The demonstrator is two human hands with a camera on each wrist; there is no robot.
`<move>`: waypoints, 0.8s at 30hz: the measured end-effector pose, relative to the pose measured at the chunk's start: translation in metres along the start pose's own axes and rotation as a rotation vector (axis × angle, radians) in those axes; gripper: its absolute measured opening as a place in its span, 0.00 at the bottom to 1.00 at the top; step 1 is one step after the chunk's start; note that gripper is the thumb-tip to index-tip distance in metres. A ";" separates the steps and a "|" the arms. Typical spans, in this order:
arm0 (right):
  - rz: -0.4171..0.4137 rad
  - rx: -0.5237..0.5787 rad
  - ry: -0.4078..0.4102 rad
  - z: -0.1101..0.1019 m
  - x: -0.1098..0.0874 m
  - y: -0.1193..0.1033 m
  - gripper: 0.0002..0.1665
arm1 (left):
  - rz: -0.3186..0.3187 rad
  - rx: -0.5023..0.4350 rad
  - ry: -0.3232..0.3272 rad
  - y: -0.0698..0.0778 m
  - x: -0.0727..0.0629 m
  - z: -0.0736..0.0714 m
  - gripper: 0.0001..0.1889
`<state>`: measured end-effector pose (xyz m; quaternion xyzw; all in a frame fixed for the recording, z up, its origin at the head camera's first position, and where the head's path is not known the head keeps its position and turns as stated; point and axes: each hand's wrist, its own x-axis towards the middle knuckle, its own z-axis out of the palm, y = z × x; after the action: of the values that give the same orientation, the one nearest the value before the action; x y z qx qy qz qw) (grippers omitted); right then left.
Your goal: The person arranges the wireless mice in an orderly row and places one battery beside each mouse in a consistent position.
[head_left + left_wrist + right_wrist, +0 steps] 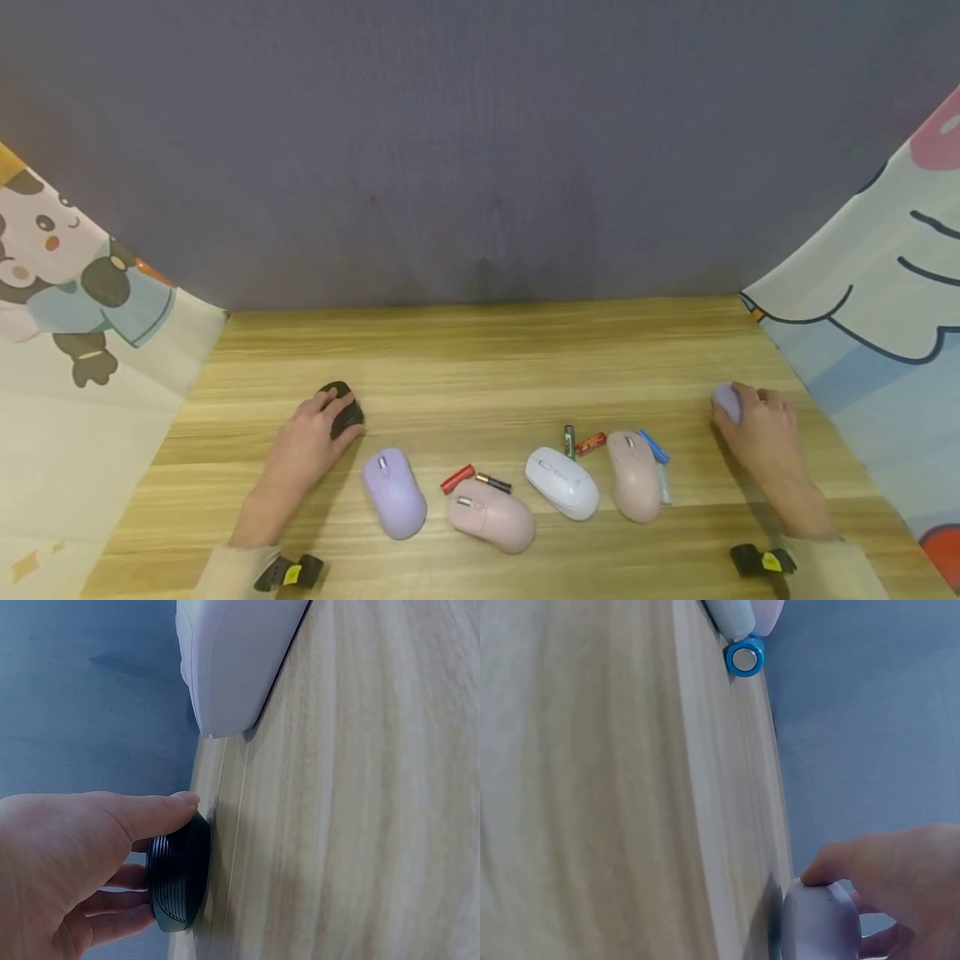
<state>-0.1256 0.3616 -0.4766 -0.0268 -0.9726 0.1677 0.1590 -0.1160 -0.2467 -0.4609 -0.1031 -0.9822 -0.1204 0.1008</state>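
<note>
My left hand [311,437] grips a black computer mouse [348,417] at the left of the table, thumb on one side and fingers on the other. In the left wrist view the ribbed side of that black mouse [180,874] shows. Far to the right, my right hand [765,433] holds a small lilac mouse [727,402], which the right wrist view shows pinched by the thumb [825,862]. Nearest the left hand lies another lilac mouse [395,494]. Between the hands are a pink mouse [492,517], a white mouse [562,483] and a second pink mouse [634,479].
Loose batteries lie by the mice: a red one [457,479], a black-and-gold one [493,482], a green one [570,442], another red one [591,443], a blue one [654,447] and a pale one [663,485]. A grey panel [480,167] rises behind the wooden table [480,350].
</note>
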 end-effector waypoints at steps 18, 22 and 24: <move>-0.003 0.016 -0.040 -0.001 0.013 -0.013 0.29 | 0.016 -0.021 0.005 0.000 0.003 0.000 0.30; -0.021 0.028 -0.030 -0.001 0.018 -0.017 0.28 | 0.013 -0.022 0.008 -0.001 0.004 0.001 0.29; -0.037 0.027 -0.013 -0.002 0.020 -0.019 0.28 | 0.012 -0.022 0.007 -0.002 0.004 0.002 0.29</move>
<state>-0.1441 0.3464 -0.4624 -0.0057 -0.9716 0.1779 0.1558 -0.1206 -0.2469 -0.4626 -0.1099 -0.9798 -0.1310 0.1037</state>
